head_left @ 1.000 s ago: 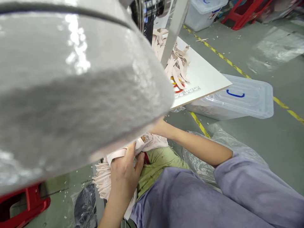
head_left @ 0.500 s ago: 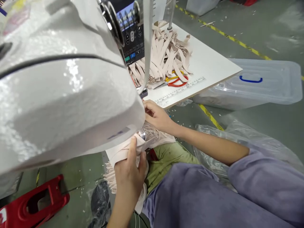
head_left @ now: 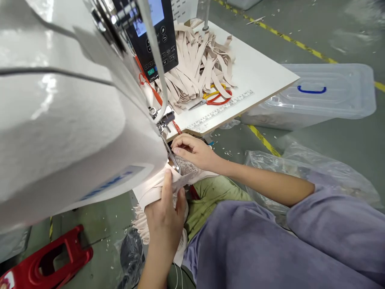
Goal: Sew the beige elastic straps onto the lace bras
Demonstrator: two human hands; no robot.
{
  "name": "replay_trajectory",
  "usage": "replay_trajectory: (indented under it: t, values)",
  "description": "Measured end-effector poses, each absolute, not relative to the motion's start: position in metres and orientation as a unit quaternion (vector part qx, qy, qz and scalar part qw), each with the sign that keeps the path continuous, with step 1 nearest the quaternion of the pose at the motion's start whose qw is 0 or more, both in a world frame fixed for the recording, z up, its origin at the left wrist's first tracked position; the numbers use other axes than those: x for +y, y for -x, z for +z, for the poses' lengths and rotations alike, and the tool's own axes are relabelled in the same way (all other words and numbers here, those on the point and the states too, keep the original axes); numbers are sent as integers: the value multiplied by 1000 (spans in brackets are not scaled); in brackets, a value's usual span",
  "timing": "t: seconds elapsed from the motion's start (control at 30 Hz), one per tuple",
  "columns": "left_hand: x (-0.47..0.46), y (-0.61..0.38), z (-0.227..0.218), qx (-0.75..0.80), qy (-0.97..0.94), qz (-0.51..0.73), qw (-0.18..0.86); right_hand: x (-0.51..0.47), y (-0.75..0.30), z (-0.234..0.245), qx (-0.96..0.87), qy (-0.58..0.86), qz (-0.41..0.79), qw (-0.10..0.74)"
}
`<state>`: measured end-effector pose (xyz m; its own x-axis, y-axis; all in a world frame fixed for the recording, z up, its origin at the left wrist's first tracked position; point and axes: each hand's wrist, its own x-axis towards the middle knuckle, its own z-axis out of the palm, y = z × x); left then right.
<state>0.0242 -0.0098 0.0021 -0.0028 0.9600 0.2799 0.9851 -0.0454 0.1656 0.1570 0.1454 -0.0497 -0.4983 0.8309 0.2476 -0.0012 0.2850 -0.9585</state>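
Note:
A large white sewing machine (head_left: 75, 132) takes up the left side, its metal presser part (head_left: 174, 160) coming down by the work. My left hand (head_left: 165, 216) holds the beige fabric (head_left: 152, 186); its index finger lies stretched along the top, close to the presser, and the other fingers are partly hidden by cloth. Lace fabric (head_left: 186, 167) in the same tone runs out to the right, over the lap. Above the lace is my right hand (head_left: 195, 151), fingers curled and thumb drawn against them beside the machine head. What they may pinch is hidden.
On the white tabletop (head_left: 255, 68) lie a heap of beige strips (head_left: 198, 60), red-and-yellow-handled scissors (head_left: 218, 97) and a printed ruler (head_left: 222, 110). A control panel (head_left: 162, 44) stands behind. A lidded clear bin (head_left: 331, 96) and a red plastic piece (head_left: 48, 261) are on the floor.
The view has shifted, so the machine head sits farther left and the presser and panel show more fully. My right hand's fingers have come into clearer sight; my left hand stays on the fabric.

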Motion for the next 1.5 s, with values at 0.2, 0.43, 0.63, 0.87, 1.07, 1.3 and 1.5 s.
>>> replay_trajectory:
  t: [0.2, 0.43, 0.63, 0.87, 1.07, 1.3, 1.5]
  values:
    - [-8, -28, 3, -687, 708, -160, 35, 135, -161, -46, -672, 295, 554, 393]
    - [-13, -34, -2, -701, 691, -171, 39, 130, -165, -48, -654, 292, 577, 393]
    - [-16, -37, -8, -734, 652, -185, 45, 120, -166, -44, -646, 299, 571, 409]
    - [-39, -88, -29, -704, 682, -197, -6, 88, -189, -42, -683, 323, 554, 350]
    - [-60, -104, -32, -643, 650, -277, -296, 84, -228, -40, -617, 330, 648, 300]
    - [-38, -54, -6, -619, 674, -351, -199, 86, -240, -28, -682, 283, 633, 234]
    - [-12, -44, -3, -561, 744, -288, -223, 84, -239, -24, -821, 216, 486, 207]
